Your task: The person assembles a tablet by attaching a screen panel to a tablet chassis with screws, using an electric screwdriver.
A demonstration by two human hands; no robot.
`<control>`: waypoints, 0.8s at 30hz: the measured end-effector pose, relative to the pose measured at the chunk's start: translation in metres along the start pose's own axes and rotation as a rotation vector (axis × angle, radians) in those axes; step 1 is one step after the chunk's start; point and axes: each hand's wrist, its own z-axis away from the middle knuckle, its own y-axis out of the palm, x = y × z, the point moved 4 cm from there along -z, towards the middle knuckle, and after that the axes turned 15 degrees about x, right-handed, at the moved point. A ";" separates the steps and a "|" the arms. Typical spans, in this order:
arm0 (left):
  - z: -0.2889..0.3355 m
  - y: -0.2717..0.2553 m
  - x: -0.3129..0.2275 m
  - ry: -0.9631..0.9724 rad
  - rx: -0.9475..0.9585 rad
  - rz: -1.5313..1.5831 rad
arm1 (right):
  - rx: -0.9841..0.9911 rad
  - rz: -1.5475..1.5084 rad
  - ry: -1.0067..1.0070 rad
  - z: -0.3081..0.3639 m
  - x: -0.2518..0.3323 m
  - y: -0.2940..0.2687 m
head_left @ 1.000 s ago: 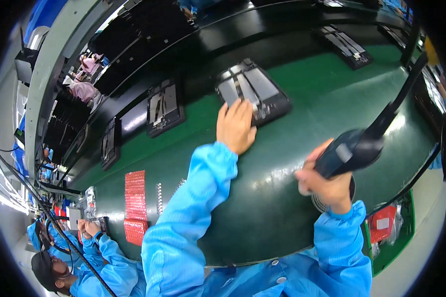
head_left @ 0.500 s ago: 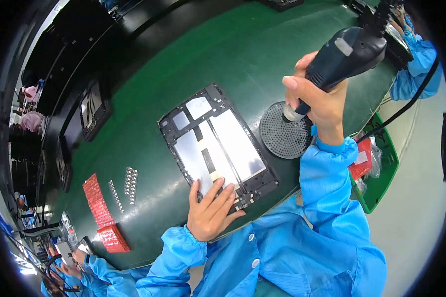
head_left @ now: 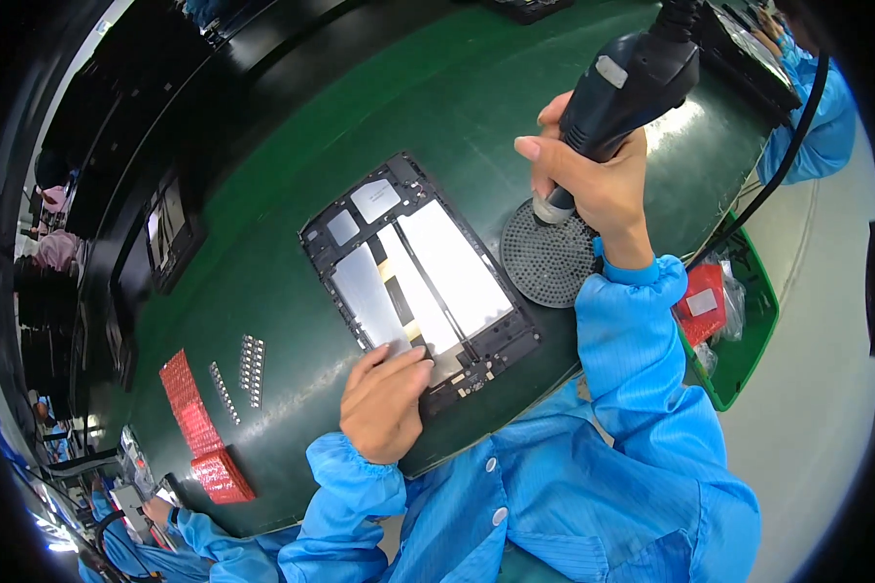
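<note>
An opened tablet [head_left: 476, 277], black-framed with silver battery cells, lies at a slant on the green table. Bunched fingers of my left hand [head_left: 387, 403] press on its lower left edge; the thumb is hard to make out. In my right hand [head_left: 603, 185] is a dark electric screwdriver [head_left: 617, 92], gripped tilted, its light-coloured nose pointing down. That nose is over a round grey tray full of small holes [head_left: 544, 257], right of the tablet. The screwdriver's bit is not clearly visible.
Left of the tablet lie two strips of small metal parts [head_left: 252, 371] and red bubble wrap [head_left: 192, 403]. A green bin [head_left: 753, 340] with red and clear packaging stands at the right, near a black cable [head_left: 797, 136]. Other devices [head_left: 170, 233] line the far left. Co-workers' blue sleeves [head_left: 812, 126] show.
My left hand has drawn its spread fingers together and shifted left on the tablet's lower edge. The screwdriver in my right hand has moved left and slightly up over the round tray.
</note>
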 end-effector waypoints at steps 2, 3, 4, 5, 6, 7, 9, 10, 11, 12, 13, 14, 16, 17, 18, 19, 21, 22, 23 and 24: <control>0.000 -0.003 0.003 -0.034 -0.050 0.035 | 0.011 -0.016 -0.006 -0.001 -0.001 0.001; 0.000 -0.006 0.006 -0.073 -0.104 0.067 | 0.008 -0.014 -0.006 -0.001 -0.001 0.001; 0.001 -0.007 0.008 -0.070 -0.102 0.068 | 0.009 -0.016 -0.010 -0.002 -0.001 0.001; 0.001 -0.009 0.010 -0.082 -0.100 0.053 | 0.011 -0.017 -0.014 -0.002 -0.001 0.001; 0.002 -0.011 0.013 -0.093 -0.099 0.039 | 0.008 -0.014 -0.013 -0.001 -0.002 0.000; 0.003 -0.013 0.016 -0.104 -0.098 0.025 | 0.017 -0.006 -0.026 -0.001 -0.002 -0.002; 0.005 -0.016 0.019 -0.103 -0.117 0.013 | 0.029 0.002 -0.038 -0.001 -0.002 -0.002; 0.006 -0.019 0.019 -0.147 -0.160 0.005 | 0.026 0.018 -0.028 -0.001 -0.002 -0.003; 0.010 -0.023 0.020 -0.197 -0.204 -0.008 | 0.029 0.030 -0.017 -0.001 -0.002 -0.001; 0.015 -0.026 0.022 -0.192 -0.223 -0.059 | 0.036 0.025 -0.017 -0.001 -0.002 0.002; 0.018 -0.029 0.024 -0.200 -0.228 -0.065 | 0.027 0.003 -0.008 -0.002 -0.002 0.004; 0.024 -0.031 0.028 -0.272 -0.230 -0.031 | 0.026 -0.026 0.002 -0.003 -0.002 0.009; 0.037 -0.033 0.037 -0.429 -0.298 0.031 | 0.010 0.024 0.036 -0.001 0.001 0.011; 0.036 -0.033 0.041 -0.477 -0.310 0.076 | -0.024 0.092 0.073 0.001 0.003 0.011; 0.034 -0.031 0.049 -0.479 -0.271 0.127 | -0.051 0.062 0.033 0.006 0.006 0.007; 0.033 -0.029 0.058 -0.484 -0.236 0.178 | -0.074 0.028 -0.003 0.009 0.009 0.003; 0.038 -0.022 0.076 -0.653 -0.302 0.653 | -0.025 -0.036 -0.126 0.007 0.026 0.010; 0.037 -0.027 0.078 -0.670 -0.333 0.642 | 0.004 -0.056 -0.124 0.004 0.030 0.021; 0.032 -0.029 0.080 -0.640 -0.309 0.754 | 0.057 -0.088 -0.151 0.001 0.036 0.032; 0.027 -0.030 0.082 -0.605 -0.285 0.866 | 0.109 -0.121 -0.178 -0.002 0.039 0.044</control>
